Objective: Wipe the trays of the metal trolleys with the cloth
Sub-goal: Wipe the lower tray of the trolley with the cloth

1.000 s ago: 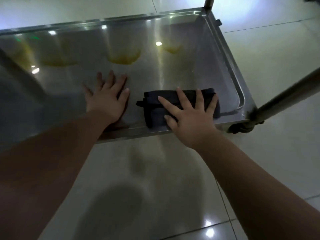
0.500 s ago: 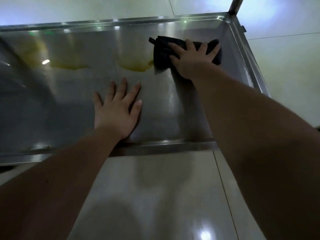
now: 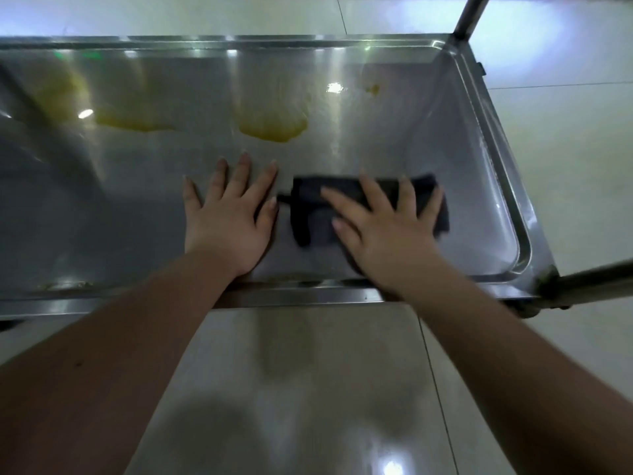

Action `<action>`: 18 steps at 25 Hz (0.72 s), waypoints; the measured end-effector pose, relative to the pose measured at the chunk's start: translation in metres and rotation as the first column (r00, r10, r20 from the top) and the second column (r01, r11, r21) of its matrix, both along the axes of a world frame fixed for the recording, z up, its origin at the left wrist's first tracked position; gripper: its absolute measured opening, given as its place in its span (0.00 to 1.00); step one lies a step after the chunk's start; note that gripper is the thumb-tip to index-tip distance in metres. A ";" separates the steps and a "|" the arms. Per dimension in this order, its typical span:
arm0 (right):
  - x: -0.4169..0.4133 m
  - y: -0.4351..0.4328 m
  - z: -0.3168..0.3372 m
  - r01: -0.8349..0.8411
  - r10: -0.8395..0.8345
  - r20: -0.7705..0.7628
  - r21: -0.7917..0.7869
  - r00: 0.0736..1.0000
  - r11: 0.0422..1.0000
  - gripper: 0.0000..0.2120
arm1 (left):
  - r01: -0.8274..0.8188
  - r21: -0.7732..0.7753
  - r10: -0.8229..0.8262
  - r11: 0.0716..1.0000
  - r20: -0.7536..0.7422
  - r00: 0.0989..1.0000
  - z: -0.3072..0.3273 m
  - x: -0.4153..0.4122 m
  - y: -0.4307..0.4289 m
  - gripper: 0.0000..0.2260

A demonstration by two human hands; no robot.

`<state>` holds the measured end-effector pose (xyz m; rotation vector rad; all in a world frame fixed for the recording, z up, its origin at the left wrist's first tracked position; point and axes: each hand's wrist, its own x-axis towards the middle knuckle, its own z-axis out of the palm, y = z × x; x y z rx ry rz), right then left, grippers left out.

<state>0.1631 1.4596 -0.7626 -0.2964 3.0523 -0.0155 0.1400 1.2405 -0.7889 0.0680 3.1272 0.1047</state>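
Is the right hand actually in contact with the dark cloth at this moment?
Touching. The head view shows the right hand lying flat on the cloth, fingers spread across its top.

The floor [image 3: 308, 371] is big, pale, shiny tiles with thin dark lines [image 3: 434, 371] between them. Far past the fingers [image 3: 245, 173] a bluish light [image 3: 520, 36] glows on it. Nearer than the fingers, small white spots [image 3: 394, 469] shine.

Floor [image 3: 565, 173]: pale glossy tiles | grout lines [image 3: 436, 389]: thin, dark | light reflection [image 3: 392, 467]: bright spot near the bottom edge
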 end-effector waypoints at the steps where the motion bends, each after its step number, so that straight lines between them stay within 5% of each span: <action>1: -0.037 -0.007 0.000 0.019 -0.019 -0.005 -0.026 1.000 0.999 0.23 | 0.002 -0.001 -0.002 1.000 -0.003 1.000 0.000 0.000 0.001 0.25; 6: -0.163 -0.049 0.001 0.107 -0.104 0.084 -0.034 0.991 0.994 0.24 | -0.001 0.036 0.001 0.999 -0.009 1.000 0.000 -0.002 -0.003 0.25; 9: -0.173 -0.028 -0.002 0.046 -0.046 0.057 -0.005 0.997 0.999 0.24 | 0.002 0.069 0.000 0.998 -0.023 1.000 -0.001 -0.003 -0.006 0.25; 14: -0.167 0.098 0.001 0.413 -0.414 0.003 0.056 0.910 0.909 0.24 | -0.006 0.044 0.008 0.999 -0.039 0.999 -0.004 -0.002 0.000 0.25; 18: -0.164 0.023 -0.003 0.346 -0.346 0.027 0.018 0.938 0.938 0.24 | -0.008 0.028 0.010 1.000 -0.047 0.999 -0.003 -0.001 0.004 0.26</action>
